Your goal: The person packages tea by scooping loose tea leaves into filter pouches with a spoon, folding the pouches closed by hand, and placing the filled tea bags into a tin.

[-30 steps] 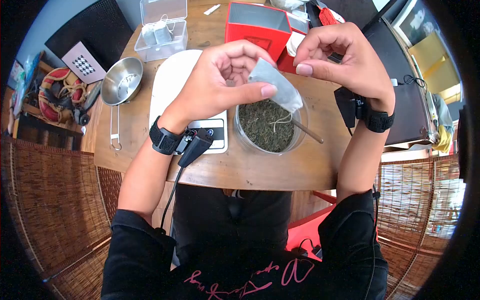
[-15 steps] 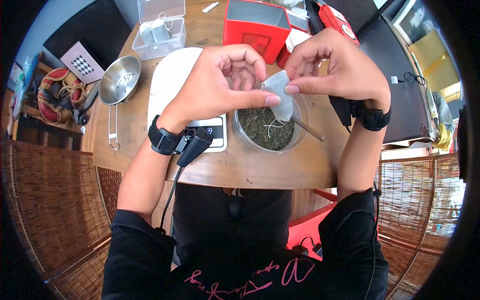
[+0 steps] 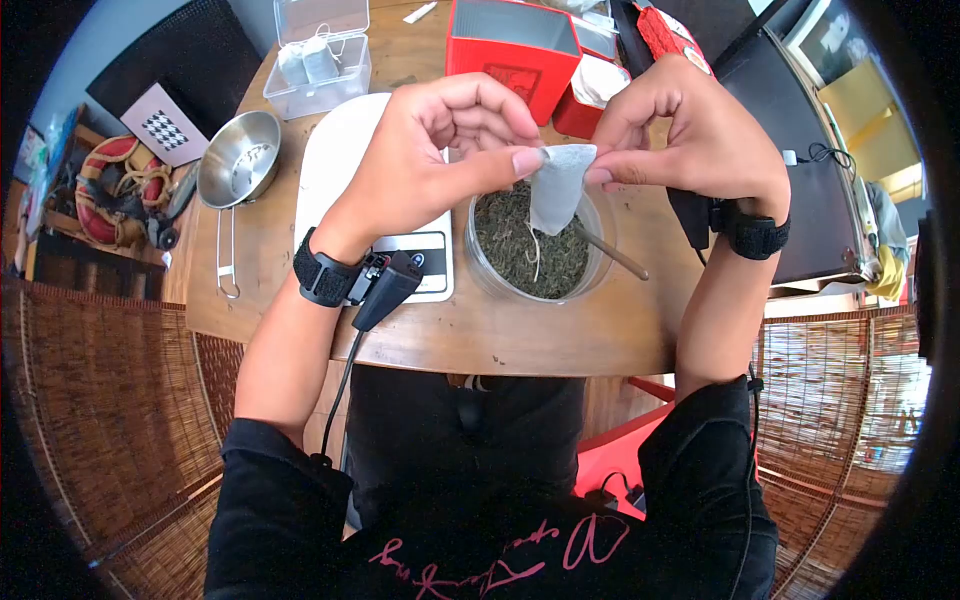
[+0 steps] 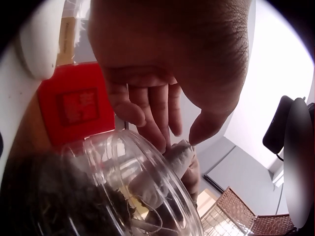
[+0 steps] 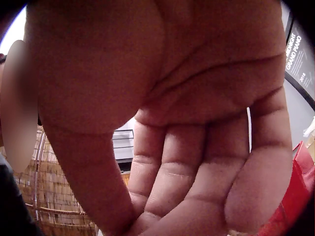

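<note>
A small white mesh bag (image 3: 560, 192) hangs between the two hands, its upper corners pinched, with a pale string trailing below. The left hand (image 3: 450, 140) pinches the left corner between thumb and finger; the right hand (image 3: 690, 135) pinches the right one. Beneath the bag stands a clear round tub (image 3: 480, 272) of dark dried leaves (image 3: 515, 255), a spoon handle (image 3: 625, 262) leaning over its right rim. In the left wrist view the bag (image 4: 179, 157) shows beyond the tub's clear wall (image 4: 133, 147). The right wrist view shows the right palm (image 5: 197, 98), the bag hidden.
A scale (image 3: 436, 270) and white board (image 3: 325, 170) lie left of the tub. Farther left is a steel pan (image 3: 238, 160). Behind stand a clear box (image 3: 310, 98) with filled bags, a tall red box (image 3: 510, 60) and a smaller red container (image 3: 580, 118).
The bag, tilted earlier, now hangs more upright. The right hand, apart from it at first, came in and took hold; the left hand's grip moved to the upper left corner.
</note>
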